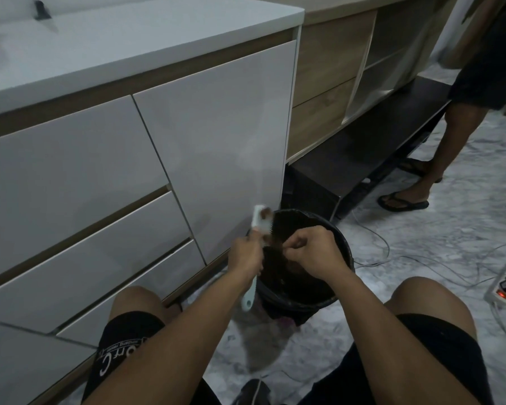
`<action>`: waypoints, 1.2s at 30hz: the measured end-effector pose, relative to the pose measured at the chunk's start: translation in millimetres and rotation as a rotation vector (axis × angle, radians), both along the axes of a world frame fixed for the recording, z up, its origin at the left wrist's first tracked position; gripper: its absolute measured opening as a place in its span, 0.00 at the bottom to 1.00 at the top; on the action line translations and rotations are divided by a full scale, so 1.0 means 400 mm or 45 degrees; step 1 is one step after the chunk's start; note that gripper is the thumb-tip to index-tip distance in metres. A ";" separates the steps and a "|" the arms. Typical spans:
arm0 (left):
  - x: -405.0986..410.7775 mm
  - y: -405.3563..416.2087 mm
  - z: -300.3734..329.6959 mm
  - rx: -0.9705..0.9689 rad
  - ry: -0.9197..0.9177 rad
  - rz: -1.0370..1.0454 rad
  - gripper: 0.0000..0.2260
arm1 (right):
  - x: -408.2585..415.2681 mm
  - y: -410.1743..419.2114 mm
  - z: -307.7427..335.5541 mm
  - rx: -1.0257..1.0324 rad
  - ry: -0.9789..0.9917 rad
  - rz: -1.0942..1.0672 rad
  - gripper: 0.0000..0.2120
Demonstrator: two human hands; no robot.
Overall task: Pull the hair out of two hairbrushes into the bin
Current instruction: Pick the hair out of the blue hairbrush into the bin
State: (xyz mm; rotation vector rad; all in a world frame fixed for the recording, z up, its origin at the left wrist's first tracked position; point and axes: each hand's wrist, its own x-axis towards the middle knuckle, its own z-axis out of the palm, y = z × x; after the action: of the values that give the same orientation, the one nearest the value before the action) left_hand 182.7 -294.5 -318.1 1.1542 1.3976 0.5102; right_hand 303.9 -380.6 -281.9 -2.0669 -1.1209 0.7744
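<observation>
Left hand [246,255] grips white hairbrush [56,220]; right hand [313,252] pinches hair (brown) over bin [343,252].

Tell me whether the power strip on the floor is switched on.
On: the power strip at the right edge shows a glowing red switch light.

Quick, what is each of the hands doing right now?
Left hand: closed around the white hairbrush.
Right hand: fingers pinched on hair over the bin.
</observation>
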 end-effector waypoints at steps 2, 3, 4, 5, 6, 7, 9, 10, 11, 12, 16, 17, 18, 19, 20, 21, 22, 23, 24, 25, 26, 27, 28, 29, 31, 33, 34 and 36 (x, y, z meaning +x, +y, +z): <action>-0.009 0.026 -0.005 -0.012 -0.027 0.194 0.23 | 0.014 -0.002 -0.003 -0.075 0.001 0.012 0.04; -0.014 0.037 -0.003 -0.024 -0.045 0.227 0.22 | 0.020 -0.003 -0.005 -0.102 0.003 0.007 0.05; -0.019 0.045 -0.001 -0.034 -0.067 0.227 0.21 | 0.027 -0.004 -0.008 -0.122 0.002 -0.002 0.05; -0.023 0.049 0.003 -0.034 -0.085 0.214 0.21 | 0.035 -0.004 -0.013 -0.142 -0.005 -0.012 0.05; -0.027 0.051 0.006 -0.026 -0.095 0.206 0.20 | 0.043 -0.004 -0.020 -0.166 -0.021 -0.024 0.05; -0.029 0.052 0.007 -0.016 -0.092 0.200 0.20 | 0.051 -0.004 -0.030 -0.191 -0.047 -0.042 0.06; -0.033 0.053 0.003 -0.007 -0.084 0.202 0.21 | 0.070 -0.003 -0.059 -0.244 -0.134 -0.113 0.06; -0.033 0.054 0.003 -0.007 -0.082 0.213 0.21 | 0.081 -0.001 -0.074 -0.275 -0.182 -0.181 0.07; -0.034 0.055 0.002 -0.006 -0.081 0.227 0.22 | 0.093 0.001 -0.089 -0.304 -0.216 -0.264 0.08; -0.035 0.056 0.003 -0.005 -0.080 0.235 0.22 | 0.102 0.002 -0.103 -0.330 -0.236 -0.335 0.08; -0.033 0.048 0.009 -0.016 -0.109 0.186 0.20 | 0.118 0.007 -0.145 -0.404 -0.265 -0.390 0.11; -0.032 0.045 0.008 -0.017 -0.113 0.169 0.20 | 0.117 0.008 -0.154 -0.415 -0.245 -0.401 0.11; -0.029 0.043 0.006 -0.012 -0.115 0.153 0.19 | 0.118 0.007 -0.162 -0.426 -0.232 -0.409 0.11; -0.027 0.043 0.003 0.000 -0.117 0.134 0.19 | 0.119 0.007 -0.171 -0.440 -0.222 -0.408 0.11; -0.025 0.043 -0.001 0.012 -0.118 0.117 0.18 | 0.119 0.008 -0.179 -0.451 -0.208 -0.402 0.10; -0.023 0.043 -0.005 0.018 -0.117 0.099 0.17 | 0.121 0.010 -0.188 -0.464 -0.196 -0.390 0.10; -0.021 0.042 -0.008 0.014 -0.114 0.081 0.16 | 0.122 0.012 -0.195 -0.475 -0.179 -0.380 0.09; -0.019 0.039 -0.011 0.002 -0.110 0.060 0.16 | 0.123 0.015 -0.201 -0.478 -0.164 -0.368 0.10; -0.017 0.037 -0.014 -0.011 -0.108 0.038 0.17 | 0.122 0.017 -0.203 -0.482 -0.144 -0.356 0.10; -0.015 0.034 -0.016 -0.015 -0.102 0.017 0.19 | 0.122 0.020 -0.207 -0.483 -0.118 -0.349 0.10; -0.012 0.031 -0.018 -0.007 -0.087 -0.002 0.20 | 0.122 0.023 -0.209 -0.483 -0.087 -0.347 0.11; -0.009 0.030 -0.018 0.005 -0.070 -0.015 0.20 | 0.124 0.025 -0.212 -0.482 -0.065 -0.344 0.11; -0.006 0.029 -0.018 0.015 -0.057 -0.024 0.20 | 0.125 0.026 -0.212 -0.485 -0.051 -0.348 0.10; -0.004 0.029 -0.018 0.019 -0.049 -0.033 0.20 | 0.127 0.028 -0.216 -0.482 -0.036 -0.350 0.10; 0.003 0.030 -0.018 0.014 -0.046 -0.055 0.20 | 0.131 0.033 -0.222 -0.451 0.076 -0.329 0.14; 0.009 0.031 -0.018 -0.003 -0.047 -0.078 0.20 | 0.128 0.042 -0.223 -0.378 0.254 -0.318 0.20; 0.014 0.031 -0.019 -0.015 -0.049 -0.084 0.20 | 0.126 0.048 -0.220 -0.345 0.323 -0.333 0.21; 0.021 0.030 -0.021 -0.037 -0.040 -0.097 0.21 | 0.126 0.061 -0.218 -0.301 0.416 -0.381 0.17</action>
State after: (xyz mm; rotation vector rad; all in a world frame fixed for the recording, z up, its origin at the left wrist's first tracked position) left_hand 191.1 -282.3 -326.3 1.1663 1.3247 0.4505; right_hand 354.2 -356.4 -369.2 -2.1325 -0.5476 1.0832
